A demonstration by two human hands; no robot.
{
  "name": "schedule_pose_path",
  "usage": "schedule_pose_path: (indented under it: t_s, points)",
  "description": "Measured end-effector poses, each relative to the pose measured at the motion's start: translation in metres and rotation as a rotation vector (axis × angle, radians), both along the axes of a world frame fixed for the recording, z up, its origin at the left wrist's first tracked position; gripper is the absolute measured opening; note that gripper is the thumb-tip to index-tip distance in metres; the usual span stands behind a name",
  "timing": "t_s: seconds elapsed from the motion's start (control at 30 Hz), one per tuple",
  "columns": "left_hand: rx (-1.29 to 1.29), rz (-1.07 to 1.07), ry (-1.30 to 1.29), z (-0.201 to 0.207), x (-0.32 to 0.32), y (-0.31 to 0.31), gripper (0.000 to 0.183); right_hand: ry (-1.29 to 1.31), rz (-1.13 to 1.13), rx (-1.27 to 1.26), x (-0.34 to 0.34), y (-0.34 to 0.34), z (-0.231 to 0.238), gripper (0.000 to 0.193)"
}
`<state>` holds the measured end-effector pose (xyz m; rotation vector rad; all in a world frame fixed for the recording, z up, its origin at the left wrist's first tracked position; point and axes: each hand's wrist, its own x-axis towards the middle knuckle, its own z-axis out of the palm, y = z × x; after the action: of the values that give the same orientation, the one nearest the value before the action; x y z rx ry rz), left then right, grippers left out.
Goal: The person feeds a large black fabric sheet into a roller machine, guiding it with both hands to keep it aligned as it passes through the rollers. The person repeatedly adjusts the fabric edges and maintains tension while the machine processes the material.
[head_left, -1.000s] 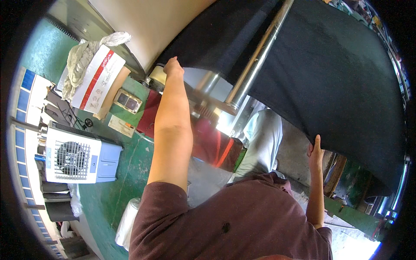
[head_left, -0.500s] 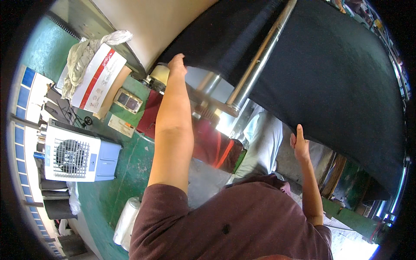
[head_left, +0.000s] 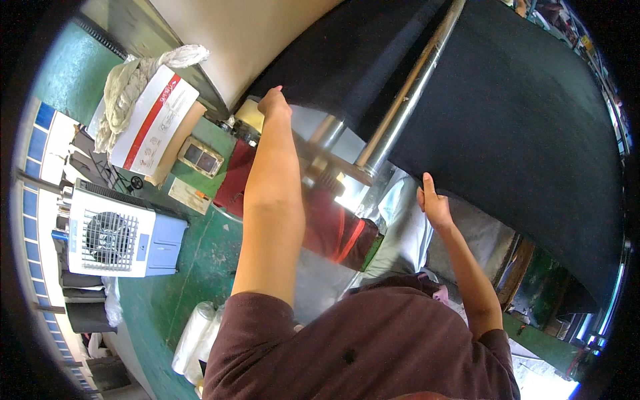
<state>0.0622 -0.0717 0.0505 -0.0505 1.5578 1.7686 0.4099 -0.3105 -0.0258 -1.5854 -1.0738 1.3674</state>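
Observation:
A wide sheet of black fabric (head_left: 513, 127) spreads over the upper right and passes a long shiny metal roller (head_left: 410, 90). At the fabric's near edge, left of the roller, my left hand (head_left: 275, 103) is closed with the arm stretched out; most of its fingers are hidden. My right hand (head_left: 435, 205) is at the edge right of the roller. Its thumb points up against the cloth and its fingers curl in below the edge. A blurred metal gear (head_left: 325, 175) lies between my arms, near the roller's end.
At left stand a white box (head_left: 157, 123) with pale cloth on top and a white-and-blue air cooler (head_left: 127, 233). Clear plastic-wrapped rolls (head_left: 197, 337) lie on the green floor (head_left: 203, 257). Dark red cloth (head_left: 333, 227) hangs below the gear. A green beam (head_left: 543, 337) runs at lower right.
My right hand has moved left and slightly up along the fabric edge, nearer the roller's end. My left hand stays at the edge. The whole view has shifted slightly.

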Motion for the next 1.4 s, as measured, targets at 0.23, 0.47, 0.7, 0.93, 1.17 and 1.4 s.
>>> schedule_pose_path:
  t_s: [0.23,0.47,0.7,0.93,1.17,1.4]
  points:
    - [0.049,-0.295,0.020,-0.009,-0.005,0.006,0.027,-0.005,0.000,-0.010,-0.038,0.021,0.002,0.062]
    - [0.247,-0.179,-0.072,-0.009,-0.003,0.004,0.015,0.178,0.152,0.261,-0.031,0.044,0.002,0.051]
    - [0.071,-0.038,0.005,0.007,0.006,-0.009,0.014,0.197,-0.090,0.294,0.145,-0.012,-0.040,0.025]
    - [0.155,-0.500,0.054,-0.034,-0.019,0.023,0.017,0.417,-0.333,0.177,0.217,-0.125,-0.007,0.034]
    - [0.062,0.119,0.022,0.004,0.000,-0.009,0.018,0.542,-0.617,0.263,0.265,-0.120,0.028,0.044]
    - [0.131,-0.529,0.113,-0.029,-0.010,0.025,0.010,0.493,-0.831,0.158,0.350,-0.129,-0.021,0.015]
